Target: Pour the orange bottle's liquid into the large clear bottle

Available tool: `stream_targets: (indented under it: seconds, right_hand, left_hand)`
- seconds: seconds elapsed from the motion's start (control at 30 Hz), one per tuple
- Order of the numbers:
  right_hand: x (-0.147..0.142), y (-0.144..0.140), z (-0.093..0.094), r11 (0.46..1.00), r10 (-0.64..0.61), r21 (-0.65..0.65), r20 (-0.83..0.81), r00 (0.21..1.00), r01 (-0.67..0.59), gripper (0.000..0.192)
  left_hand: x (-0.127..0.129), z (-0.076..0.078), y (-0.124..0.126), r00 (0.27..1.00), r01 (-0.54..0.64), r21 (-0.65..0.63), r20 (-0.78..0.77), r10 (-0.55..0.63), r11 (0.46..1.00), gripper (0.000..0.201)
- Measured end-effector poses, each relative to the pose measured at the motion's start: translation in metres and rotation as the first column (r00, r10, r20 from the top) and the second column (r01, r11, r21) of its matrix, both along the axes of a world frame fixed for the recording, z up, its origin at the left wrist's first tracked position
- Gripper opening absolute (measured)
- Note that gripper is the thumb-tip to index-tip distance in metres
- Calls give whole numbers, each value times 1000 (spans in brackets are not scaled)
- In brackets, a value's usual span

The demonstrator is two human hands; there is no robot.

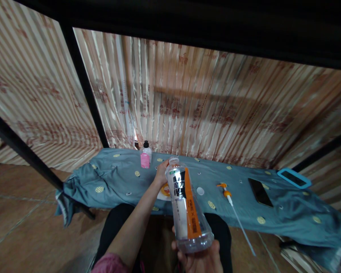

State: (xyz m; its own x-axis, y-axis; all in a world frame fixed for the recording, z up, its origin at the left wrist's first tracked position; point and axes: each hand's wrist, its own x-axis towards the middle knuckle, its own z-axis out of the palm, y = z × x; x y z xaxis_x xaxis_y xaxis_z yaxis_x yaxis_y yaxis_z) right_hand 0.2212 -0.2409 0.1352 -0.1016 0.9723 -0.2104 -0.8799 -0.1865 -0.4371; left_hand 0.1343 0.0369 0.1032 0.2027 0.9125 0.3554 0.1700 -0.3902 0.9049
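A clear plastic bottle (pixel 184 208) with an orange and white label tilts in front of me, its uncapped mouth pointing away. Near its neck, my left hand (pixel 161 175) is closed round the far left side, the fingers partly hidden by the bottle. My right hand (pixel 200 259) cups the base from below, fingers wrapped round it. Partly behind the bottle, a white and orange round-patterned item (pixel 164 192) rests on the cloth; its kind is unclear. A white round disc (pixel 200 190) lies just right of the bottle. Farther right is an orange pump dispenser (pixel 227 194) with a long clear tube.
A blue-grey patterned cloth (pixel 113 178) covers the low bench. On it stand a small pink-labelled bottle (pixel 146 155) with a black cap, a dark phone (pixel 260 192) and a blue-framed device (pixel 294 178). Black metal posts (pixel 83 83) and striped plastic curtains (pixel 187 113) enclose the space.
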Motion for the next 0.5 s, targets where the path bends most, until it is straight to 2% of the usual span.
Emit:
stream_targets:
  seconds: [0.5]
  right_hand:
    - [0,0,0,1000,-7,-11,-4,1000,7,54]
  left_hand:
    - [1,2,0,1000,-11,-20,-1,11,1000,20]
